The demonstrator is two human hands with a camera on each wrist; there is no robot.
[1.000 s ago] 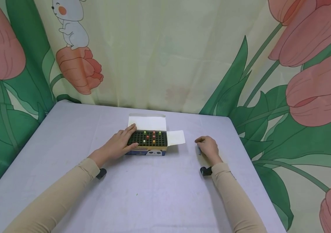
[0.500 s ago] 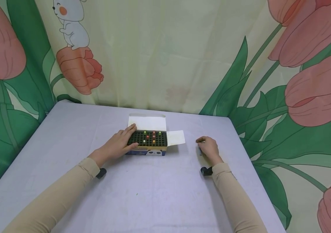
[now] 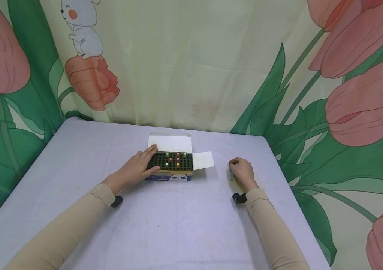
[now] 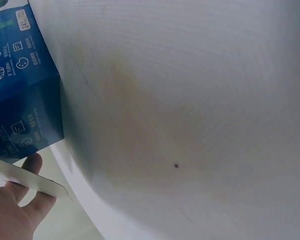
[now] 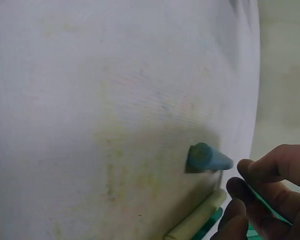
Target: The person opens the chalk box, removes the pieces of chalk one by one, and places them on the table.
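Note:
A chalk box (image 3: 164, 177) with a panda on its front stands in mid-table in the head view. Its black holed insert (image 3: 186, 162) carries several coloured chalk sticks. My left hand (image 3: 132, 168) rests on the box's left end, fingers at the far side and thumb at the near side. The left wrist view shows a white flap (image 4: 32, 182) between its fingers. My right hand (image 5: 270, 190) is close to a blue chalk stick (image 5: 205, 157), fingers loosely bent and apparently apart from it. Beside it lie a pale yellow chalk (image 5: 197, 217) and a green piece (image 5: 210, 225), partly hidden by fingers.
The box's white lid (image 3: 170, 142) is folded back, and a side flap (image 3: 203, 160) sticks out to the right. A white cloth covers the table (image 3: 178, 225). A curtain (image 3: 191, 63) printed with tulips hangs behind its far edge.
My right hand has shifted slightly to the right, and more of the blue chalk shows below its fingers. My left hand and the box stay in place.

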